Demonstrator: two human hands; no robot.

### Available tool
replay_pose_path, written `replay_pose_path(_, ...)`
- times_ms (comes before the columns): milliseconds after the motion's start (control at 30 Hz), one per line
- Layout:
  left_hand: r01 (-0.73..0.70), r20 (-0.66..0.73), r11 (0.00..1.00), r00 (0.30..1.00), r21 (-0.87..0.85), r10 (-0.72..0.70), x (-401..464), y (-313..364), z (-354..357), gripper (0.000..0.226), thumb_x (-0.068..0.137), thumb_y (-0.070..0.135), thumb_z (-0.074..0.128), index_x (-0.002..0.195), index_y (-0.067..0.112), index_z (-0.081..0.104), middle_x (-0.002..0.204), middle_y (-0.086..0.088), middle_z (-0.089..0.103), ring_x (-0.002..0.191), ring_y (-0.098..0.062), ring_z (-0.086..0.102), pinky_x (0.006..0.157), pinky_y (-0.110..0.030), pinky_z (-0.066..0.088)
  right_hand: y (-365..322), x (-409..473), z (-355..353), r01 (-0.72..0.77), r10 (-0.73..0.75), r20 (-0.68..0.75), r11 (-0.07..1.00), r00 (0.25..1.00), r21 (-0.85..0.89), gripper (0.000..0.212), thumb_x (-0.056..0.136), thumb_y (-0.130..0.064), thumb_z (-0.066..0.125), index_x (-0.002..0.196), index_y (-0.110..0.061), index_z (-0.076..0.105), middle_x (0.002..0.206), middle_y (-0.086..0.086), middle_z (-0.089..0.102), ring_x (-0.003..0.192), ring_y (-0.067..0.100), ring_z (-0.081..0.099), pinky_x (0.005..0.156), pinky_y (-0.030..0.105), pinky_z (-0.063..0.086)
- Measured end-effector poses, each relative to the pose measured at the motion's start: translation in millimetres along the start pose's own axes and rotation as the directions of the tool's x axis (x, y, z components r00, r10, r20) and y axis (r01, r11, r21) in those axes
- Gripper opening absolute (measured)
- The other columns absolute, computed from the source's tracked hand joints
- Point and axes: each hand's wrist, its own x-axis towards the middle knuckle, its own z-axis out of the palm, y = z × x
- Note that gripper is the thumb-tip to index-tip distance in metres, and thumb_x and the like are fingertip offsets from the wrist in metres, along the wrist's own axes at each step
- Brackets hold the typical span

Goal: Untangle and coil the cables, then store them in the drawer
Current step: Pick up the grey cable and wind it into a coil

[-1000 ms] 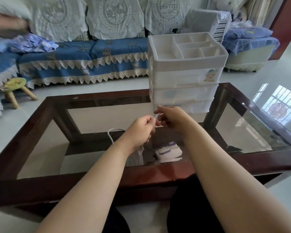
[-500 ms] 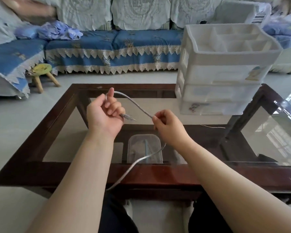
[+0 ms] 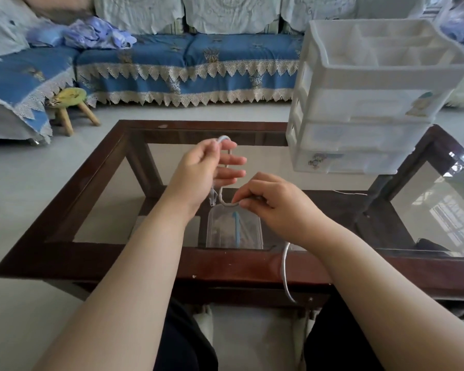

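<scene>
Coiling had barely begun: the left hand (image 3: pixel 198 170) held 1 loop of cable (image 3: pixel 285 269), the right hand (image 3: pixel 273 207) pinched it above the table (image 3: pixel 150 266); the drawers (image 3: pixel 359 129) looked closed.

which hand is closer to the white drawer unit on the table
Right. The right hand pinches the white cable just left of and below the drawer unit. The left hand holds the cable's loop further left.
</scene>
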Motion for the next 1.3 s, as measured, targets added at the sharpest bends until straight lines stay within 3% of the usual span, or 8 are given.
replay_pose_path(133,0.044,0.123,0.982,0.990,0.183,-0.067,-5.1,-7.9,13.8,0.034,0.105,0.035,0.034,0.099,0.019,0.064,0.081,-0.003,0.066,0.069,-0.016,0.065,0.064,-0.033,0.051,3.1,1.4,-3.1,0.014,-0.006,-0.068,0.994,0.998,0.111,0.010,0.089,-0.021,0.062,0.092,-0.025,0.070,0.088,-0.015,0.051,0.079,0.005,0.054,0.072,0.028,0.048)
replay_pose_path(267,0.118,0.202,0.983,0.969,0.138,-0.144,-7.3,-7.9,24.6,0.038,0.104,0.026,0.031,0.085,0.002,0.054,0.050,0.002,0.046,0.041,-0.013,0.039,0.046,-0.030,0.030,1.3,1.7,-1.2,-0.015,0.039,-0.193,0.992,0.981,0.124,0.006,0.086,-0.030,0.065,0.090,-0.026,0.064,0.079,-0.010,0.054,0.071,0.012,0.057,0.065,0.039,0.050)
replay_pose_path(367,0.249,0.265,0.968,0.932,0.032,-0.249,-6.6,-6.0,29.9,0.046,0.102,0.024,0.032,0.059,0.014,0.047,0.048,0.000,0.037,0.039,-0.012,0.022,0.046,-0.029,0.016,4.0,3.7,-6.5,-0.224,0.221,-0.240,0.974,0.945,0.015,0.043,0.075,-0.056,0.068,0.099,-0.028,0.046,0.066,-0.010,0.051,0.059,0.005,0.051,0.051,0.025,0.040)
replay_pose_path(633,0.295,0.314,0.947,0.893,0.131,-0.322,-0.8,-10.6,32.9,0.054,0.095,0.058,0.038,0.068,0.012,0.046,0.045,0.001,0.030,0.038,-0.012,0.023,0.040,-0.024,0.020,31.3,8.6,-21.9,-0.276,0.268,0.066,0.940,0.961,0.202,0.024,0.086,-0.044,0.062,0.088,-0.020,0.066,0.065,0.000,0.056,0.055,0.003,0.041,0.054,0.019,0.035)
replay_pose_path(900,0.372,0.398,0.897,0.880,-0.239,-0.259,-4.6,-12.5,39.8,0.046,0.101,0.045,0.032,0.067,0.015,0.040,0.052,0.000,0.050,0.042,-0.011,0.048,0.036,-0.019,0.035,34.0,13.8,-17.7,-0.291,0.322,-0.005,0.862,0.947,0.414,0.037,0.089,-0.041,0.059,0.071,-0.008,0.061,0.062,0.003,0.051,0.055,0.006,0.039,0.054,0.023,0.033)
replay_pose_path(1033,0.435,0.444,0.785,0.866,-0.442,-0.230,-2.3,-7.3,35.8,0.046,0.100,0.047,0.031,0.068,0.016,0.044,0.045,0.008,0.032,0.030,-0.001,0.025,0.032,-0.015,0.015,34.4,14.7,-16.1,-0.336,0.385,-0.017,0.826,0.923,0.453,0.052,0.083,-0.063,0.044,0.063,-0.017,0.057,0.059,0.004,0.049,0.052,0.011,0.046,0.057,0.027,0.041)
replay_pose_path(1167,0.329,0.349,0.638,0.932,-0.697,-0.100,3.5,-5.8,18.4,0.040,0.102,0.035,0.033,0.079,0.013,0.056,0.053,0.009,0.033,0.034,-0.001,0.027,0.031,-0.013,0.021,40.3,11.5,-16.6,-0.452,0.450,0.127,0.753,0.884,0.478,0.045,0.094,-0.058,0.034,0.089,-0.020,0.057,0.064,0.002,0.054,0.047,0.013,0.053,0.050,0.025,0.047)
replay_pose_path(1300,0.127,0.071,0.535,0.990,-0.835,-0.124,13.6,-9.7,-1.7,0.033,0.104,0.023,0.032,0.084,0.012,0.055,0.057,0.009,0.037,0.037,-0.004,0.026,0.034,-0.015,0.023,38.0,3.7,-10.1,-0.498,0.443,0.227,0.783,0.867,0.374,0.030,0.095,-0.033,0.054,0.119,-0.024,0.038,0.069,0.002,0.065,0.052,0.016,0.064,0.053,0.025,0.052)
